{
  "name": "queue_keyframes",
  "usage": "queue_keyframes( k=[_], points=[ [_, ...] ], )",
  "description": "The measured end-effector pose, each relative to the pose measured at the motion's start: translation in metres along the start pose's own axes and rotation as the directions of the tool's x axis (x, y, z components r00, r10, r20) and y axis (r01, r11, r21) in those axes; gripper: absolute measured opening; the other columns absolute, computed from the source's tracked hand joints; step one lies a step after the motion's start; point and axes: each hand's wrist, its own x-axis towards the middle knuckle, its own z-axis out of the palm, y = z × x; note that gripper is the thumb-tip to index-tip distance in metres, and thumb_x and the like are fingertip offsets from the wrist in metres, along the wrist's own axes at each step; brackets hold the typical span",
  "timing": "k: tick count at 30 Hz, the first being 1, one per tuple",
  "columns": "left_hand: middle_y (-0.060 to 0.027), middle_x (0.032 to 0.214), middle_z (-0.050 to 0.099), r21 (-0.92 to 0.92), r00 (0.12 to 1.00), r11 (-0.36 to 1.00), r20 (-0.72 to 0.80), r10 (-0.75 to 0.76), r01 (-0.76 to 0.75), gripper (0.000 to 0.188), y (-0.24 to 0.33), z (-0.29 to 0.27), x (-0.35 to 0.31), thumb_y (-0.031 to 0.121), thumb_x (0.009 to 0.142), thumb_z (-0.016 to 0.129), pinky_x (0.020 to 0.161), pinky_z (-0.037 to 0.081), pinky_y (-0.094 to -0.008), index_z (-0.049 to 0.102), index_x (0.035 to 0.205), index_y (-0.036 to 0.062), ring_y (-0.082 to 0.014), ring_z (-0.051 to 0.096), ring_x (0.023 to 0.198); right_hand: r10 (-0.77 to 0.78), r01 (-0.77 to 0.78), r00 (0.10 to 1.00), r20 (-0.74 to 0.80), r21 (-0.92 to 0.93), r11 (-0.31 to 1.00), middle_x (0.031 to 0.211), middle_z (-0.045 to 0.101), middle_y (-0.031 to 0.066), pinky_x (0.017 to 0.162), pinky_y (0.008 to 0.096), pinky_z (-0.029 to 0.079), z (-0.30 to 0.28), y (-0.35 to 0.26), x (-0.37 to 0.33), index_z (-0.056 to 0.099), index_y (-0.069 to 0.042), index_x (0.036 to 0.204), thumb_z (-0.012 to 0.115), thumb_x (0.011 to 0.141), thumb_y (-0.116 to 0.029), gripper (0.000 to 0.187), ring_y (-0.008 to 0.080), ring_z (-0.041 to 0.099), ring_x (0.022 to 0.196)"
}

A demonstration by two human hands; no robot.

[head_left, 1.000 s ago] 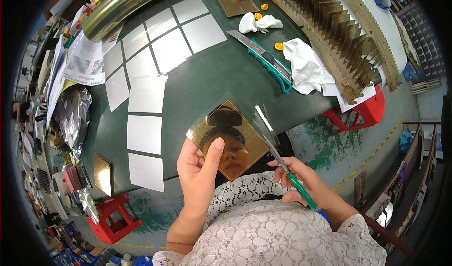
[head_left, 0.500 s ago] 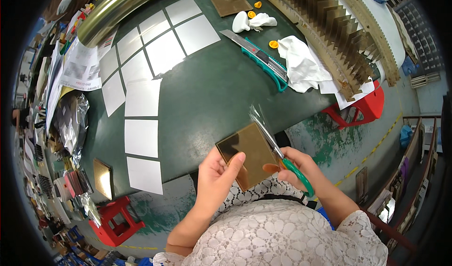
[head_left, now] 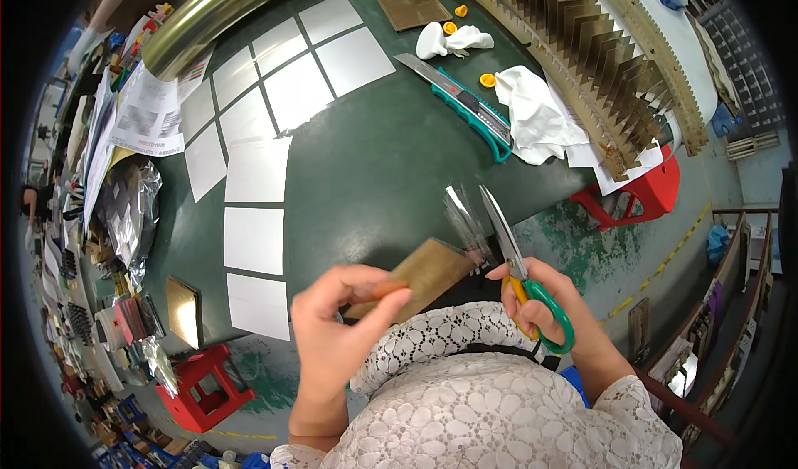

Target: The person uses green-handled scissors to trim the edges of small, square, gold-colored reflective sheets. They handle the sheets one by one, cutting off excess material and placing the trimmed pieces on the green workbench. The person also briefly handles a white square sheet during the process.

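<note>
My left hand (head_left: 337,324) grips a square gold mirror tile (head_left: 428,268) by its near corner; the tile lies tilted almost flat, over the table's front edge. A strip of clear film (head_left: 464,216) sticks up from the tile's far right side. My right hand (head_left: 544,311) holds green-handled scissors (head_left: 519,274) with the blades pointing up and away, next to the film.
On the dark green table (head_left: 366,162) lie several white square sheets (head_left: 258,170), a green utility knife (head_left: 465,103), white cloths (head_left: 536,116), orange caps and a brown tile (head_left: 413,5). A rack of upright gold tiles (head_left: 598,54) runs along the right. Red stools (head_left: 199,382) stand below.
The tile has gone from facing me upright to lying nearly flat and lower. The scissors have come off the tile's edge and now point upward beside the film.
</note>
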Motion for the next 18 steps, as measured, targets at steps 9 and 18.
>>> queue_keyframes(
  k=[9, 18],
  points=[
    [-0.0014, 0.083, 0.066, -0.458, 0.963, 0.866, -0.07, -0.261, 0.201, 0.012, -0.015, -0.002, 0.016, 0.008, 0.087, 0.068, 0.065, 0.044, -0.0177, 0.066, 0.094, -0.0011, -0.0047, 0.057, 0.073, 0.005, 0.0, 0.997, 0.073, -0.065, 0.998, 0.092, 0.054, 0.0021, 0.069, 0.0185, 0.039, 0.007, 0.018, -0.005, 0.045, -0.002, 0.129, 0.08, 0.072, -0.047, 0.081, 0.0057, 0.048, 0.077],
    [0.0022, 0.08, 0.062, -0.348, 0.975, 0.929, -0.13, -0.178, 0.124, 0.012, -0.01, 0.004, 0.016, 0.009, 0.087, 0.068, 0.062, 0.041, -0.0162, 0.066, 0.094, -0.0007, -0.0014, 0.053, 0.07, -0.053, 0.083, 0.988, 0.148, -0.205, 0.975, 0.094, 0.054, 0.0025, 0.074, 0.0244, 0.043, 0.007, 0.016, -0.004, 0.048, -0.005, 0.13, 0.084, 0.07, -0.02, 0.071, 0.0108, 0.049, 0.079]
  ],
)
